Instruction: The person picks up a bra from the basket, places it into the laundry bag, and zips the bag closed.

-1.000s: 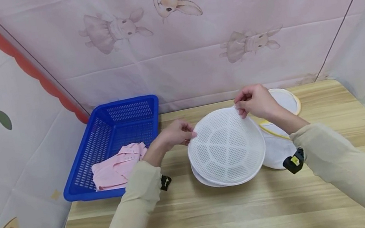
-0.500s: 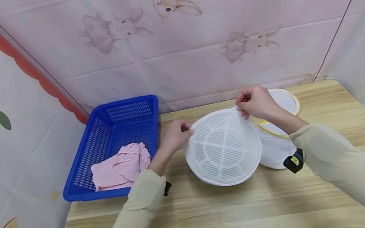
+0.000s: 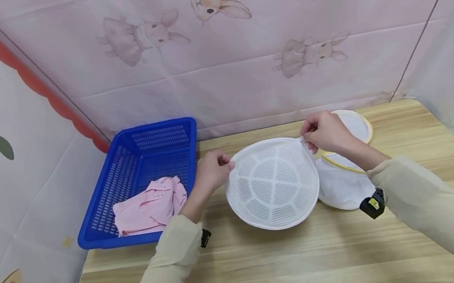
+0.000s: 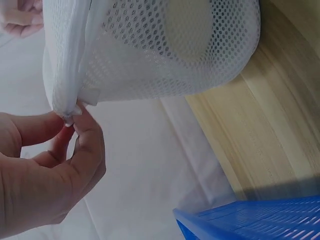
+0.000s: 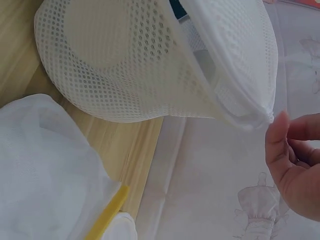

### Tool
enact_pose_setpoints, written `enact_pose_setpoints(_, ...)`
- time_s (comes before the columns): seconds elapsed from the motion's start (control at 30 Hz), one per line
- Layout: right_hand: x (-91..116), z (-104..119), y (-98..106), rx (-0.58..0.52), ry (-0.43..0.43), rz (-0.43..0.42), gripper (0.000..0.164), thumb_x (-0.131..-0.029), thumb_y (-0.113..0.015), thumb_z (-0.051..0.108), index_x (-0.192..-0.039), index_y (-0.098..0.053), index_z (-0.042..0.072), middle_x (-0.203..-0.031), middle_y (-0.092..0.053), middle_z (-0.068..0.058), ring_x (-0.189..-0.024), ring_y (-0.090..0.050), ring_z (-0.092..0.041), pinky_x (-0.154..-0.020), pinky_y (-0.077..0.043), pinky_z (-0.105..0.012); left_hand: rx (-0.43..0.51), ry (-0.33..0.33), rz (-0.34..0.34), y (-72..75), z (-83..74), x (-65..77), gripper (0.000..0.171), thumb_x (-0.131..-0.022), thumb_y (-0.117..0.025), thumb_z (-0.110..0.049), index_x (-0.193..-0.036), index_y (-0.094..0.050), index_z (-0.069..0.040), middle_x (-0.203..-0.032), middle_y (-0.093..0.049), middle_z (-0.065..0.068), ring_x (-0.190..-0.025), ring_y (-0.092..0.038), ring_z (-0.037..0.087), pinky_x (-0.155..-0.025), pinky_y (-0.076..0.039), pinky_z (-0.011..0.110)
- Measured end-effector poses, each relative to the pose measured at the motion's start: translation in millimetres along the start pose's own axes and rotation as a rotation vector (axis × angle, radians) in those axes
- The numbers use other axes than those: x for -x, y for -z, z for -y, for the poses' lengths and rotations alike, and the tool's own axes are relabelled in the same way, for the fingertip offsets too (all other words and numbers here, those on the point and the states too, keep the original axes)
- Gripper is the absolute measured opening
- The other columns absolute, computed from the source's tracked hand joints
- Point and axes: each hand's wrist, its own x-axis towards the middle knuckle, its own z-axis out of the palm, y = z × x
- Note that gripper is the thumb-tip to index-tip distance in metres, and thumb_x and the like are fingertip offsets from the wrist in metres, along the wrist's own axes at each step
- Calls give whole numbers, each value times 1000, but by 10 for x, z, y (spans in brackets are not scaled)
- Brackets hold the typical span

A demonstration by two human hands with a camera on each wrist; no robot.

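A round white mesh laundry bag (image 3: pixel 273 186) is stretched between both hands over the table. My left hand (image 3: pixel 213 169) pinches its rim at the left, by a zipper end and a small tab in the left wrist view. At the bag's upper right, my right hand (image 3: pixel 325 132) pinches the other end of the rim between thumb and fingers. In the right wrist view a gap shows along the rim of the mesh bag (image 5: pixel 115 65), with a pale round panel on its side.
At the left stands a blue plastic basket (image 3: pixel 131 159) holding a folded pink garment (image 3: pixel 153 207). White bags with yellow trim (image 3: pixel 343 185) lie at the right, beside and partly behind the right hand. Printed cloth (image 3: pixel 237 90) hangs behind the wooden table (image 3: pixel 283 271).
The mesh bag has shifted slightly left and its top has levelled. My right hand has moved a little right and towards me, my left hand slightly left, so the hands are farther apart.
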Motion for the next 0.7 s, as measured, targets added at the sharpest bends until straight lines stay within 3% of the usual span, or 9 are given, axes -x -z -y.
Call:
enact_pose_setpoints(0.13, 18, 0, -4, -11, 29, -4, 6, -80, -53, -6, -78, -59, -8, -60, -57, -8, -46, -55, -13, -46, -50, -24, -5, -19, 87, 26, 20, -27, 10, -84, -64, -11, -84, -64, -2, -77, -58, 7, -74, -51, 19, -61, -43, 25)
enact_pose_setpoints(0.27, 14, 15, -3, -46, 44, 1, 5, -81, -53, -8, -80, -58, -10, -62, -57, -11, -47, -56, -13, -47, -51, -25, 80, -10, 227, 75, 32, -45, 10, -86, -62, -9, -89, -62, 1, -81, -58, 9, -73, -55, 18, -62, -49, 24)
enact_pose_setpoints(0.4, -5, 29, -9, -53, 39, 4, 5, -82, -54, -7, -81, -58, -10, -64, -57, -12, -48, -57, -14, -48, -52, -26, 87, -20, 329, 141, -4, -44, 13, -86, -61, -10, -90, -62, 2, -84, -61, 11, -75, -59, 19, -64, -52, 27)
enact_pose_setpoints(0.7, -17, 81, -40, -80, 41, 23, 5, -82, -55, -7, -83, -59, -10, -64, -58, -12, -49, -58, -17, -49, -53, -27, -5, -31, 350, 225, -193, -161, 20, -90, -53, -10, -102, -60, 4, -94, -61, 13, -86, -58, 25, -69, -49, 28)
